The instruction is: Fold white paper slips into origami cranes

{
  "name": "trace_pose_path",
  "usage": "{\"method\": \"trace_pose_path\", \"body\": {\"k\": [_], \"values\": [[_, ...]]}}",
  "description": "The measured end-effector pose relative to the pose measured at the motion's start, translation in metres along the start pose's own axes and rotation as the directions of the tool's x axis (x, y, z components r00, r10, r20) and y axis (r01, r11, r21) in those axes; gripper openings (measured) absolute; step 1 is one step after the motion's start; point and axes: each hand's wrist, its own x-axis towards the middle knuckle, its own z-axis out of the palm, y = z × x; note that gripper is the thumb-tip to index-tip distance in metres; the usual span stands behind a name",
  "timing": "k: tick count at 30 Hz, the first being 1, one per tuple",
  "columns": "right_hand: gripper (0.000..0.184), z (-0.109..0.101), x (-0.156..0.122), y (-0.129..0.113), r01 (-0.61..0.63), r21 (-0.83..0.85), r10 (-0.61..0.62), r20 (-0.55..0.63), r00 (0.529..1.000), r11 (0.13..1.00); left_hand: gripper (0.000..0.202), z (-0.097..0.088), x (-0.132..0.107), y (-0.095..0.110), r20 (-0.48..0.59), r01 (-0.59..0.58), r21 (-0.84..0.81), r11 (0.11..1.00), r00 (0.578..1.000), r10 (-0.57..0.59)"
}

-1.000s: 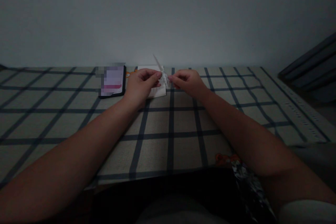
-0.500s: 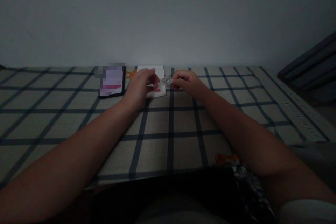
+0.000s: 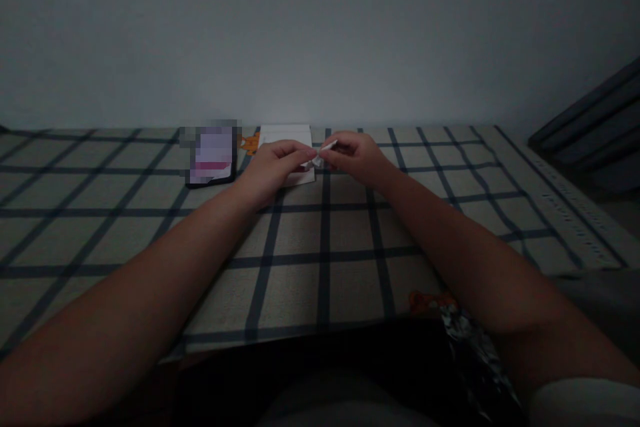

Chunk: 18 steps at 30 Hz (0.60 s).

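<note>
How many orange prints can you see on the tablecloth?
2. One orange print is between the phone and the white paper; the second print is at the cloth's near edge, beside the right forearm. More may be hidden under the arms.

No words or numbers can be read. Tiny marks [image 3: 555, 203] like letters run along the tablecloth [image 3: 350, 230] edge at 3 o'clock. The phone [image 3: 215, 145] at 9 o'clock is blurry.
</note>
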Motion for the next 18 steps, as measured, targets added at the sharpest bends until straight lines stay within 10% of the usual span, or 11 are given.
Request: {"method": "trace_pose_path", "body": {"k": [18], "values": [[0.041, -0.0001, 0.0037, 0.0017, -0.11, 0.164, 0.113, -0.007, 0.994, 0.98, 0.021, -0.0057, 0.0048, -0.0049, 0.026, -0.343, 0.341, 0.875, 0.934, 0.356]]}}
